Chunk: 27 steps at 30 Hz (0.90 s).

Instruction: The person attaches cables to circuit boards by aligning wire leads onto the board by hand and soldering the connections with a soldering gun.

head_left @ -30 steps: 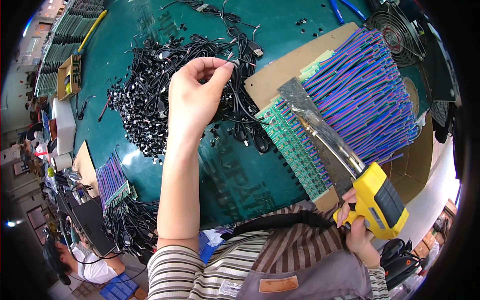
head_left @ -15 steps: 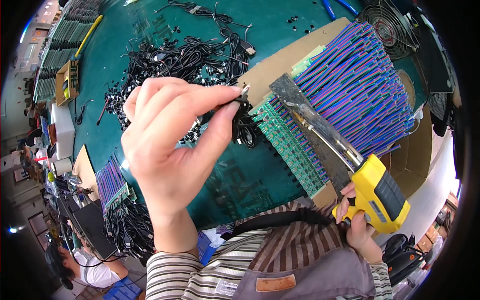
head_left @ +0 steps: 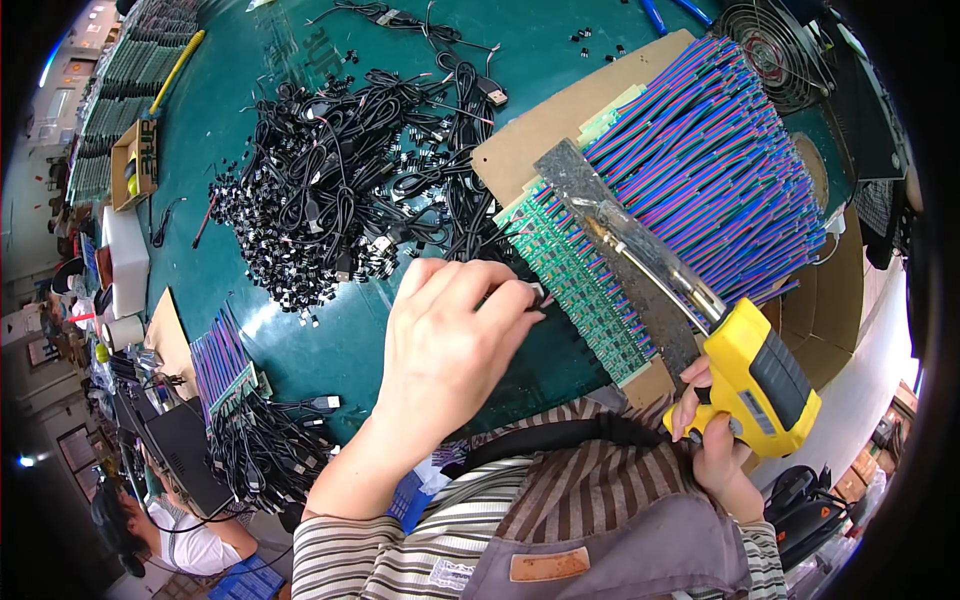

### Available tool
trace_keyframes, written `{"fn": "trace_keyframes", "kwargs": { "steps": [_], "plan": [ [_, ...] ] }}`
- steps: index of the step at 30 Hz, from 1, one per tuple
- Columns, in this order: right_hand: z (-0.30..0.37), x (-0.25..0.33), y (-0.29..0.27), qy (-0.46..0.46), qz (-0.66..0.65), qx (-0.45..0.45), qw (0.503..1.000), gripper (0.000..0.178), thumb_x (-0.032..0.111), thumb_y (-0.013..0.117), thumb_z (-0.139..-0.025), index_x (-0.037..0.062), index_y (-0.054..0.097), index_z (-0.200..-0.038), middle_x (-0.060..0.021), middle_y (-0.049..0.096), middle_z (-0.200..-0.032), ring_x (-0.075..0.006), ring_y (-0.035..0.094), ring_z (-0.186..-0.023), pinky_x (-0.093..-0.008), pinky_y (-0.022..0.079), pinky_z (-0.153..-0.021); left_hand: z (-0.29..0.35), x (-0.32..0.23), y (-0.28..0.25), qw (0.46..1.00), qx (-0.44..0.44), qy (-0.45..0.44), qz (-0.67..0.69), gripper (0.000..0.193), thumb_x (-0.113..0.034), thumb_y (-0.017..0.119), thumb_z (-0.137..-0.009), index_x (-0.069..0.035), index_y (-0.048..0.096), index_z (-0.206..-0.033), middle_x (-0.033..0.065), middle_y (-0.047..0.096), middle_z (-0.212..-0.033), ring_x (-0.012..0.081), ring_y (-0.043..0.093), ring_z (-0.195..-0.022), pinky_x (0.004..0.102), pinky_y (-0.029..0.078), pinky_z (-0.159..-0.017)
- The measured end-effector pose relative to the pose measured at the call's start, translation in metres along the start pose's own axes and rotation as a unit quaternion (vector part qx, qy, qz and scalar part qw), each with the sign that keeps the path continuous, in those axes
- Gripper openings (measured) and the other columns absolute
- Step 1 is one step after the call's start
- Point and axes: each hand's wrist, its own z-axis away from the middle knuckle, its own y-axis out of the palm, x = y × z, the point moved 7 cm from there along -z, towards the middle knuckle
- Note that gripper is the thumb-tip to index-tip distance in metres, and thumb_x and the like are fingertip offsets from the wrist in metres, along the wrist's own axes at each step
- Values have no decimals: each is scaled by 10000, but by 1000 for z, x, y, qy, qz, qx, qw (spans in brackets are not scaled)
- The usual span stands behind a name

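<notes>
My left hand [head_left: 450, 335] is closed in a pinch on the end of a black cable [head_left: 538, 293], whose thin wire tips point toward the row of green circuit boards [head_left: 580, 290]. A small gap seems to lie between those tips and the boards. In my right hand [head_left: 705, 425] is a yellow soldering gun [head_left: 760, 385], gripped by its handle, finger at the trigger. Its metal nozzle reaches up and left over a dark metal bar [head_left: 660, 315] lying across the boards. Red, blue and green wires [head_left: 710, 170] fan out from the boards' far side.
Black USB cables [head_left: 350, 150] lie heaped on the green table [head_left: 470, 390], beside a pile of small black parts [head_left: 270, 240]. Cardboard [head_left: 530, 140] lies under the boards. Finished-looking wired boards [head_left: 235, 390] sit at left. A round fan [head_left: 775, 60] stands far right.
My left hand has come down and slightly right with the cable end, from above the boards' top corner to beside their left edge. My right hand and the soldering gun stay nearly still.
</notes>
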Motion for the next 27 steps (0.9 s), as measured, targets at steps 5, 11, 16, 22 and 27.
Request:
{"fn": "trace_keyframes", "kwargs": {
  "steps": [5, 11, 16, 22, 27],
  "plan": [
    [0, -1, 0, -12, 3, 14, 1000, 591, 496, 595, -942, 0, 418, -1210, -154, 459, -1176, -123, 502, -713, -277, 469, -564, 1, 12, 0, 996, -31, -24, 76, 174, -117, 830, -669, -96, 718, -801, 27, 703, -871, 183, 656, -801, 320, 458, -751],
    [0, -2, 1, -5, 0, 19, 1000, 595, 503, 585, -944, -1, 417, -1212, -155, 460, -1177, -120, 502, -714, -274, 470, -569, -5, 20, -9, 987, -94, -72, 107, 155, 4, 795, -714, -65, 747, -844, 60, 702, -825, 174, 674, -768, 283, 521, -662],
    [0, 1, 3, 7, 16, 27, 999, 598, 506, 576, -948, -1, 417, -1220, -150, 462, -1184, -116, 496, -710, -274, 463, -577, -17, 18, -6, 991, -115, -37, 63, 183, 15, 778, -709, -76, 751, -865, 49, 674, -801, 180, 644, -735, 293, 504, -634],
    [5, -15, -5, 22, -18, 23, 999, 602, 513, 566, -952, 1, 423, -1236, -138, 467, -1200, -111, 492, -712, -271, 457, -588, -20, 16, 2, 997, -62, 41, 8, 268, 26, 725, -699, -96, 747, -937, 33, 636, -827, 200, 616, -720, 318, 496, -611],
    [21, -29, -18, -46, 81, -19, 996, 571, 487, 519, -984, 14, 434, -1291, -122, 477, -1210, -102, 488, -716, -271, 458, -607, -28, 14, -2, 994, -41, 102, -2, 290, 36, 691, -662, -88, 742, -919, 35, 636, -829, 209, 622, -731, 328, 507, -608]
  ]
}}
